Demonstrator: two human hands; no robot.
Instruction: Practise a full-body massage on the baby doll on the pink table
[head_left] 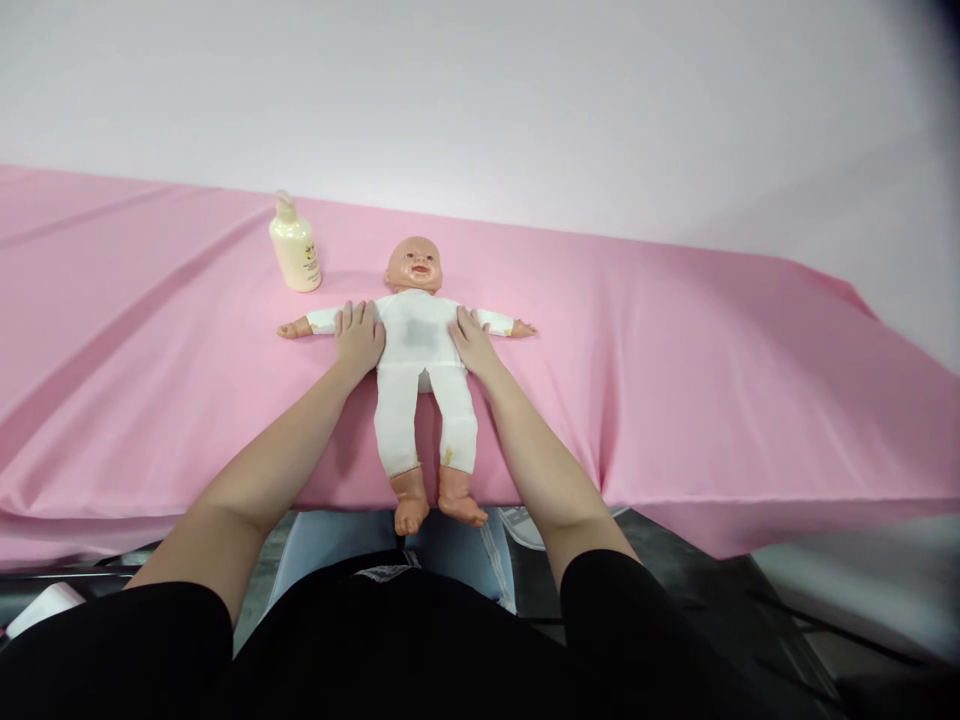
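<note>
A baby doll (pixel 417 345) in a white suit lies on its back on the pink cloth (pixel 675 380), head away from me, arms spread, feet over the near edge. My left hand (pixel 359 335) rests flat against the doll's side under its arm. On the other side of the torso my right hand (pixel 471 342) lies flat, fingers touching the suit. Neither hand grips anything. A dark smudge marks the doll's chest.
A cream pump bottle (pixel 295 246) stands upright on the cloth, to the far left of the doll's head. The cloth hangs over the table's near edge. A plain pale wall (pixel 525 100) runs behind the table. My legs are below the edge.
</note>
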